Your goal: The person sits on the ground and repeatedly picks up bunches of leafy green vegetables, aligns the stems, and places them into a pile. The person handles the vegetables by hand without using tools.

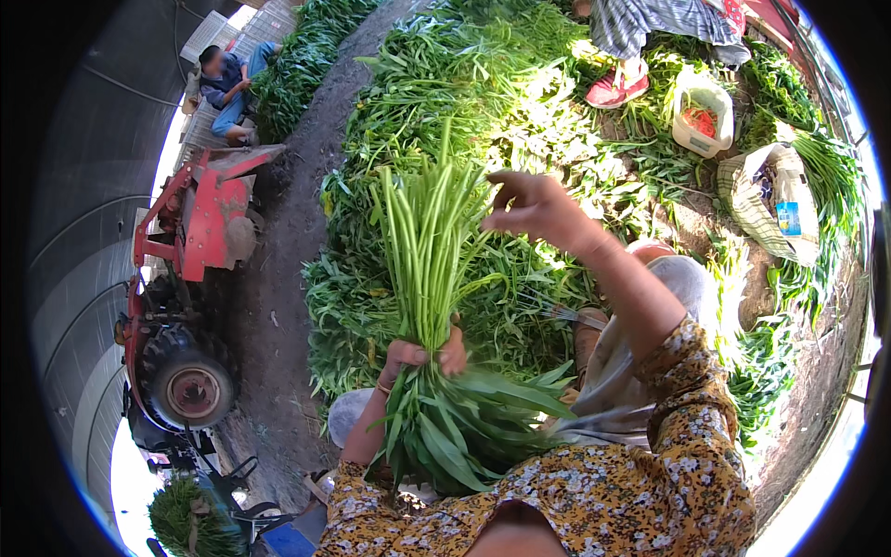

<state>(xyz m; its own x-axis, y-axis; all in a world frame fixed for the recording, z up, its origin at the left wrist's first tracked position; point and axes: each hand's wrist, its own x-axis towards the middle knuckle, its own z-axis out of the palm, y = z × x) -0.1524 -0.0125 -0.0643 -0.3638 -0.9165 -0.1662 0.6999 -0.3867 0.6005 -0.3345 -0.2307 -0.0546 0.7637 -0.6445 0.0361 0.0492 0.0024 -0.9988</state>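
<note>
My left hand (424,355) grips a bunch of long-stemmed leafy greens (428,257) around the stems, just above the leaves. The pale green stem ends point away from me, and the long leaves hang toward my lap. To the right of the stem ends, my right hand (529,205) is raised with thumb and fingers apart and nothing visible between them; it is slightly blurred. Thin pale strands (557,306) lie by my right knee, below the raised hand.
Heaped cut greens (418,104) cover the ground ahead. At right are a white plastic tub (704,122) with red pieces and a checked bag (748,202). A co-worker's red shoe (618,87) stands ahead. At left are a red tractor (188,390) and a seated person (233,94).
</note>
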